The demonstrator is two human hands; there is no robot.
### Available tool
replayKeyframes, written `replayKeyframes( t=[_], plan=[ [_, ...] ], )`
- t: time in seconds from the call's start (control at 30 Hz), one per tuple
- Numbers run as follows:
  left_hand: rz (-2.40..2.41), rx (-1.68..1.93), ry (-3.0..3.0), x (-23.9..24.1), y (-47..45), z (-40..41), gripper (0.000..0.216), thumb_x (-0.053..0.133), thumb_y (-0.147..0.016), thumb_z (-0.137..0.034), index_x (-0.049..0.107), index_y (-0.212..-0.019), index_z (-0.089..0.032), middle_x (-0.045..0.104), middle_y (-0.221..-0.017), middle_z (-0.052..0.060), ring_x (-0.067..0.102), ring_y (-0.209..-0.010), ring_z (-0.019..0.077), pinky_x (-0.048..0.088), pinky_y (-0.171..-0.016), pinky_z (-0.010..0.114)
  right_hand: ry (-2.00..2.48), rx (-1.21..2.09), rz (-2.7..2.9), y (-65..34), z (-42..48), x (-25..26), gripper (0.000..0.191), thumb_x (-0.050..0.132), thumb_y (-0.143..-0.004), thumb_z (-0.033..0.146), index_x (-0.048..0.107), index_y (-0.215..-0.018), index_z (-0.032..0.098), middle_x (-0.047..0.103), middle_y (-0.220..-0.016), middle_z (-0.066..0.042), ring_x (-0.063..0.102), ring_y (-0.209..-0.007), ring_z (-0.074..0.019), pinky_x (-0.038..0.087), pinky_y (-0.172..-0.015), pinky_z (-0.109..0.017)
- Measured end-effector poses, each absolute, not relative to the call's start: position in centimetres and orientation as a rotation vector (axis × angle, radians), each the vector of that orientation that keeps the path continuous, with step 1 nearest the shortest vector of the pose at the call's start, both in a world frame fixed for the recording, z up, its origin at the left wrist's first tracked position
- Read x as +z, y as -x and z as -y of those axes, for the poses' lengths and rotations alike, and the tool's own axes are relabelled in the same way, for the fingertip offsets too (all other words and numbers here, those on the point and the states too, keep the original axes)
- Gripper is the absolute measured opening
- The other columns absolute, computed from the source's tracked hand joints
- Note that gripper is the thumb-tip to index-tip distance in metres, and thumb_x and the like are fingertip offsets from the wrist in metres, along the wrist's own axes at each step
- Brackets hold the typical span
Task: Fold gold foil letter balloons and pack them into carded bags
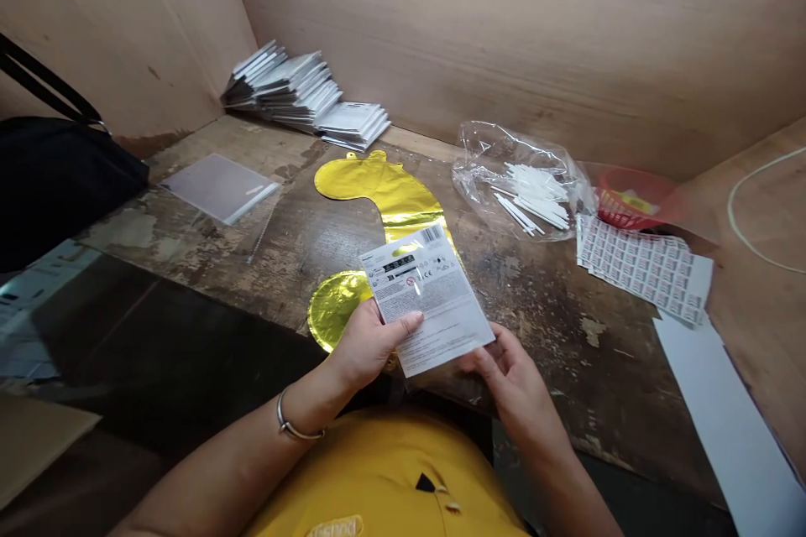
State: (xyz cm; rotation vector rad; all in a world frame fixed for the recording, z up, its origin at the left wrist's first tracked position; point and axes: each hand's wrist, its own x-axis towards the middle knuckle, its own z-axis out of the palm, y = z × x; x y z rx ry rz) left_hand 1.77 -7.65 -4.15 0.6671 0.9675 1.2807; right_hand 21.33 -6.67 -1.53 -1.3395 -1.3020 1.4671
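Observation:
A flat white printed packet (434,302) with a barcode, small text and a CE mark is held over the table's near edge. My left hand (371,336) grips its left side, thumb on top and fingers hidden beneath. At the lower right corner, my right hand (507,365) pinches the packet; some fingertips are behind it. Under and beyond the packet lies a deflated gold foil balloon (409,193), flat and curved, its middle covered by the packet.
Stacks of white packets (295,92) lean in the back left corner. Left stand a clear plastic sleeve (217,185) and a black bag (63,185). To the right are a plastic bag (478,159) of white sticks (535,193), a red basket (620,214), sticker sheets (648,264) and white paper (724,403).

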Motion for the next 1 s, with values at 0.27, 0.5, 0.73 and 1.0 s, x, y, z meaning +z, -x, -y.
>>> replayKeyframes(
  t=[0.27, 0.5, 0.73, 1.0],
  plan=[
    [-0.853, 1.111, -0.676, -3.2, -2.8, 9.5, 0.049, 0.08, -0.071, -0.042, 0.069, -0.109, -0.012, 0.073, -0.106, 0.012, 0.069, -0.09, 0.0226, 0.056, -0.078, 0.032, 1.344, 1.598, 1.254, -20.6, 6.2, -2.7, 0.035, 0.068, -0.081, 0.05, 0.064, -0.085, 0.016, 0.068, -0.066, -0.001, 0.062, -0.051, -0.0157, 0.056, -0.051, -0.029],
    [-0.918, 0.977, -0.623, -3.6, -1.6, 9.8, 0.052, 0.079, -0.073, -0.041, 0.065, -0.114, -0.013, 0.072, -0.105, 0.012, 0.07, -0.085, 0.021, 0.057, -0.073, 0.03, 0.95, 0.377, 2.134, -21.7, 5.9, -0.7, 0.045, 0.074, -0.081, 0.028, 0.061, -0.123, 0.023, 0.059, -0.134, -0.013, 0.052, -0.127, -0.032, 0.05, -0.101, -0.051],
    [-0.776, 0.93, -0.937, -3.4, -0.9, 9.9, 0.047, 0.075, -0.078, -0.026, 0.063, -0.122, -0.015, 0.065, -0.125, 0.012, 0.06, -0.116, 0.0278, 0.046, -0.103, 0.042, 0.59, 0.128, 2.537, -22.0, 5.3, -0.4, 0.029, 0.058, -0.092, 0.015, 0.062, -0.12, 0.013, 0.067, -0.124, -0.015, 0.057, -0.122, -0.0261, 0.054, -0.1, -0.046],
    [-0.773, 0.862, -1.012, -3.5, -0.9, 10.5, 0.056, 0.073, -0.077, -0.017, 0.055, -0.13, -0.019, 0.062, -0.128, 0.01, 0.059, -0.116, 0.028, 0.047, -0.101, 0.043, 0.604, 0.123, 2.544, -22.3, 6.5, -1.7, 0.032, 0.063, -0.088, 0.016, 0.065, -0.119, 0.009, 0.066, -0.125, -0.017, 0.053, -0.127, -0.0294, 0.052, -0.102, -0.047]
  ],
)
